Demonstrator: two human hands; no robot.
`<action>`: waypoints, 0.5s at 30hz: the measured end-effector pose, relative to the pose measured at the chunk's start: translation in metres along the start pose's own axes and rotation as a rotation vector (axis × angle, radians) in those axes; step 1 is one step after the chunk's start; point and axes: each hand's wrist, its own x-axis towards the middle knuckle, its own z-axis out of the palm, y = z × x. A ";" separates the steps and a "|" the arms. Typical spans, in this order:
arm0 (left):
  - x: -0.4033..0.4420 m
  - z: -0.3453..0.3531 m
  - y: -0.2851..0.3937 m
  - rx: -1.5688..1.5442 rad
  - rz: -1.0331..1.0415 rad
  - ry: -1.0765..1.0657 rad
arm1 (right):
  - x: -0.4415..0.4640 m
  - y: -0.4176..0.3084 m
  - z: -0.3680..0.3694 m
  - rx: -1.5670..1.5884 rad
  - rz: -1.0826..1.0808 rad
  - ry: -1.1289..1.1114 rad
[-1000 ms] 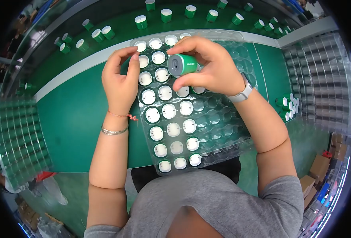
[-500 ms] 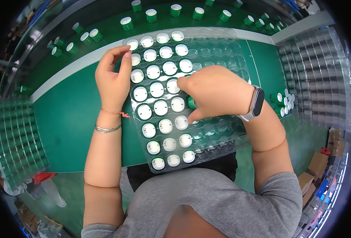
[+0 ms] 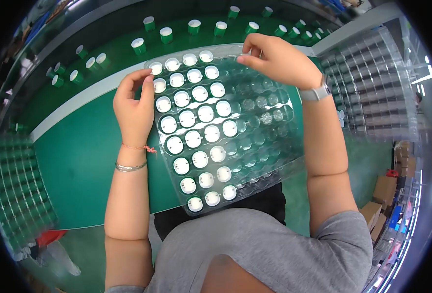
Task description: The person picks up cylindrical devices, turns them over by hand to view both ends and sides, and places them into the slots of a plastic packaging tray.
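Observation:
A clear plastic tray (image 3: 262, 151) of round pockets lies on the green table in front of me. Its left columns hold short green cylinders with white, dark-marked tops (image 3: 211, 133); the pockets on the right show no cylinders. At the tray's far left edge, my left hand (image 3: 134, 102) pinches the rim beside the corner cylinder, thumb and forefinger together. My right hand (image 3: 279, 58) hovers over the far right part of the tray, thumb and curled forefinger apart, with nothing visible between them. A watch is on that wrist.
Beyond a pale rail (image 3: 86, 102), more green cylinders (image 3: 166, 35) stand spread on a green surface. Stacked clear trays stand left (image 3: 18, 180) and right (image 3: 372, 83). Cardboard boxes (image 3: 385, 189) sit low at the right.
My right hand has released a green cylinder into the fourth column of the tray and moved away toward the far right. My left hand remains at the tray's edge. The view has shifted slightly.

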 end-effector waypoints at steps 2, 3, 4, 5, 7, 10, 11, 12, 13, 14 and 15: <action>0.000 0.002 0.001 -0.015 -0.001 0.000 | 0.023 0.033 0.006 -0.056 -0.134 0.146; 0.000 0.004 0.002 -0.010 -0.003 -0.006 | 0.036 0.043 0.010 -0.066 -0.134 0.153; -0.001 0.005 0.002 -0.003 -0.006 -0.009 | 0.053 0.052 0.015 -0.090 -0.155 0.224; -0.001 0.005 0.003 0.048 -0.001 -0.017 | 0.069 0.059 0.021 -0.111 -0.180 0.294; 0.000 0.003 0.000 0.018 0.008 0.000 | 0.102 0.062 0.039 -0.145 -0.205 0.342; 0.001 0.002 -0.003 -0.005 -0.010 0.013 | 0.145 0.056 0.063 -0.128 -0.171 0.311; 0.001 0.002 -0.003 -0.026 -0.022 0.012 | 0.155 0.048 0.069 -0.088 -0.107 0.235; 0.000 0.002 -0.002 -0.048 -0.034 0.011 | 0.162 0.041 0.074 -0.100 -0.112 0.196; 0.000 0.002 -0.003 -0.055 -0.029 0.013 | 0.167 0.036 0.077 -0.141 -0.183 0.166; 0.001 0.002 -0.002 -0.054 -0.024 0.020 | 0.171 0.028 0.078 -0.182 -0.253 0.138; 0.001 0.001 -0.002 -0.049 -0.022 0.013 | 0.171 0.021 0.079 -0.249 -0.246 0.133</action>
